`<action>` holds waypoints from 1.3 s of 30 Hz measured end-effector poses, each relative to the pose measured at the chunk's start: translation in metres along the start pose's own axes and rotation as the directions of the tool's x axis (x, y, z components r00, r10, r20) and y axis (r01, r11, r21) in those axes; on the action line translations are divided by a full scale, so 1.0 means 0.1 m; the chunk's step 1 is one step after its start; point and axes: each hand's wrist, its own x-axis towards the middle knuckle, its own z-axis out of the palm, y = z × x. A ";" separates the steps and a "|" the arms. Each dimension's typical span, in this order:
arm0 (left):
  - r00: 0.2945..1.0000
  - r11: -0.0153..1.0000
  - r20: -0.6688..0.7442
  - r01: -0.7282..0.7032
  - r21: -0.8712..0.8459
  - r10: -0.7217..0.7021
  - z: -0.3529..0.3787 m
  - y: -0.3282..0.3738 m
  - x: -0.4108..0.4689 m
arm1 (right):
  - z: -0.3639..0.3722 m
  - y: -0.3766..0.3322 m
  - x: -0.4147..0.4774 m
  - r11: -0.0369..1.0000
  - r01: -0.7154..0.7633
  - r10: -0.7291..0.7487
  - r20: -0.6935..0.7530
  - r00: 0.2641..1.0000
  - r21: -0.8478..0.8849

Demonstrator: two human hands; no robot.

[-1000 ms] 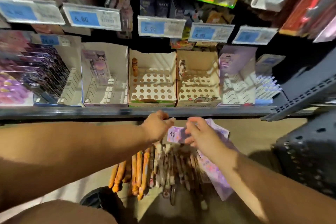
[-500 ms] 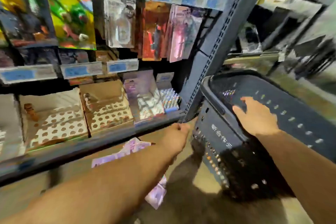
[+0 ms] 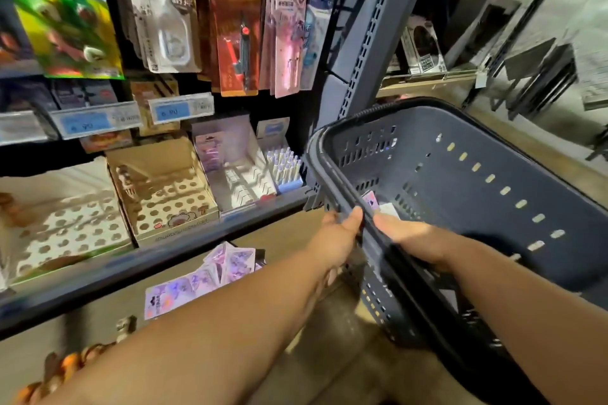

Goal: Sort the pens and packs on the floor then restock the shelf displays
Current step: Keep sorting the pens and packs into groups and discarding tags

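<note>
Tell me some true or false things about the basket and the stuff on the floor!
1. The left hand grips the basket rim. True.
2. The basket is bright red. False: it is dark grey-blue.
3. Purple packs lie on the floor below the shelf. True.
4. The basket is full to the top. False: only a couple of small packs show inside.
5. The cardboard display box has pens in every hole. False: most holes are empty.
</note>
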 end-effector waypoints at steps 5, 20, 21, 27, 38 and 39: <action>0.961 0.973 -0.237 0.091 -0.210 -0.142 -0.18 -0.37 0.11 | 0.57 0.17 0.13 0.985 0.050 -0.017 0.196 0.980 -0.163; 0.940 0.988 -0.335 0.017 -0.151 -0.068 -0.96 -1.13 -0.24 | 0.90 1.07 0.72 0.800 -0.198 0.178 -0.091 0.980 -0.566; 0.938 0.992 -0.340 0.027 -0.122 -0.067 -1.00 -1.17 -0.23 | 0.83 1.17 0.79 0.783 -0.262 0.206 -0.164 0.965 -0.563; 0.946 0.997 -0.316 0.052 -0.051 -0.065 -1.18 -1.39 -0.06 | 0.62 1.62 0.88 0.705 -0.569 0.332 -0.512 0.792 -0.424; 0.935 0.996 -0.353 0.070 0.061 -0.044 -1.27 -1.33 -0.06 | 0.40 1.99 1.00 0.786 -0.589 0.432 -0.517 0.739 -0.185; 0.937 0.997 -0.344 0.075 0.026 -0.061 -1.30 -1.35 -0.04 | 0.39 1.98 1.01 0.787 -0.586 0.427 -0.514 0.744 -0.195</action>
